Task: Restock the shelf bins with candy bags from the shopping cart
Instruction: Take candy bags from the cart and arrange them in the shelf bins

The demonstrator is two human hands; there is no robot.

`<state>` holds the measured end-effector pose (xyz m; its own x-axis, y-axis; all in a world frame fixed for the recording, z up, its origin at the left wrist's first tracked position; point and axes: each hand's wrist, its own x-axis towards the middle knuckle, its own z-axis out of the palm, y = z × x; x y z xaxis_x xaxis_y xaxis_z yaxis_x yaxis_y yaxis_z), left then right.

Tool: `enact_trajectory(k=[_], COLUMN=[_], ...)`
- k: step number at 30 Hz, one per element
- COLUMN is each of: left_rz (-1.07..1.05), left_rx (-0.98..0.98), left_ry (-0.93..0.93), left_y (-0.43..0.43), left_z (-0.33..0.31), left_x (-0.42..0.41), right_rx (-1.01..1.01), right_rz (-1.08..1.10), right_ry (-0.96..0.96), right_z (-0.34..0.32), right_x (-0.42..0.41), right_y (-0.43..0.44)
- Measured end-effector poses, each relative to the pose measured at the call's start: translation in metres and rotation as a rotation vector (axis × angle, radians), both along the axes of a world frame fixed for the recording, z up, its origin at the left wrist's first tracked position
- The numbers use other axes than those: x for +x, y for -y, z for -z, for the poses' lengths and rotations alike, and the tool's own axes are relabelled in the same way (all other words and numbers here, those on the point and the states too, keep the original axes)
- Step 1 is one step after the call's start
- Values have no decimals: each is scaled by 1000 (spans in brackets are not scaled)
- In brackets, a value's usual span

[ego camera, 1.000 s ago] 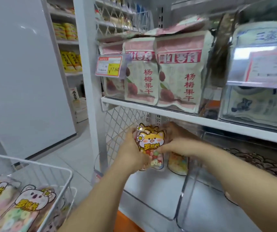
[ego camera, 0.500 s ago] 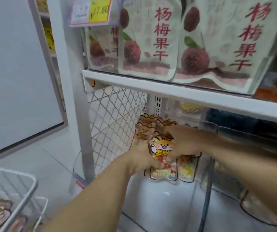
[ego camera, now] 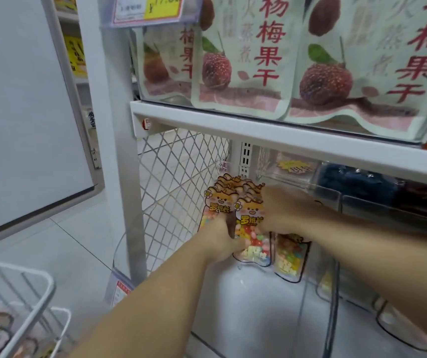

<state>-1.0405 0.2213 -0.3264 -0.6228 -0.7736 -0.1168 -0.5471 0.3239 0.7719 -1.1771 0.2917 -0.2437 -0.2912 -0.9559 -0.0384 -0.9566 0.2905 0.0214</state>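
A white shelf [ego camera: 310,144] runs above the hands, and a shopping cart [ego camera: 43,280] stands by the left elbow on the tiled floor [ego camera: 60,244]. A candy bag [ego camera: 251,228] stands upright in the clear bin [ego camera: 246,319], between the hands. The left hand [ego camera: 220,244] grips its lower left. The right hand [ego camera: 282,213], blurred, clasps its right edge.

The left hand [ego camera: 218,241] grips the lower left edge of 1 clear cat-topped bag of multicoloured candies [ego camera: 250,229] and the blurred right hand [ego camera: 283,215] holds its right side. The bag stands upright in front of a row of matching bags [ego camera: 221,200] inside a transparent plastic shelf bin [ego camera: 333,306]. A white wire shopping cart [ego camera: 40,280] sits at the lower left.
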Motion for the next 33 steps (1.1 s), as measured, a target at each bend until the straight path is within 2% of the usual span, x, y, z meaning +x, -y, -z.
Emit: enact_trajectory(k=[3, 5, 8, 9, 11, 13, 15, 21, 26, 33], left_rz=[-1, -24, -72, -82, -94, -109, -128, -124, -189, -150], left_rx=[65, 26, -91, -103, -128, -167, -185, -44, 37, 22], left_ry=[-17, 52, 181, 197, 221, 285, 314, 182, 112, 80], left_y=[-8, -17, -30, -30, -30, -30, -32, -31, -29, -27], left_z=[0, 0, 4, 5, 7, 7, 6, 7, 8, 4], left_x=[-2, -6, -12, -13, -13, -13, -13, -12, -12, -8], right_rx=[-47, -18, 38, -4, -119, -53, 92, 145, 143, 253], right_rz=[-69, -121, -173, -189, -203, -157, -90, -96, -176, -166], right_ry=[-12, -8, 107, 76, -133, -353, -448, -444, -525, -571], right_z=[2, 5, -7, -13, -20, -22, -16, -13, -19, -16], right_x=[0, -3, -10, -13, -18, -17, -15, -13, -16, -11], right_y=[6, 8, 1, -4, -15, -26, -30, -28, -34, -30])
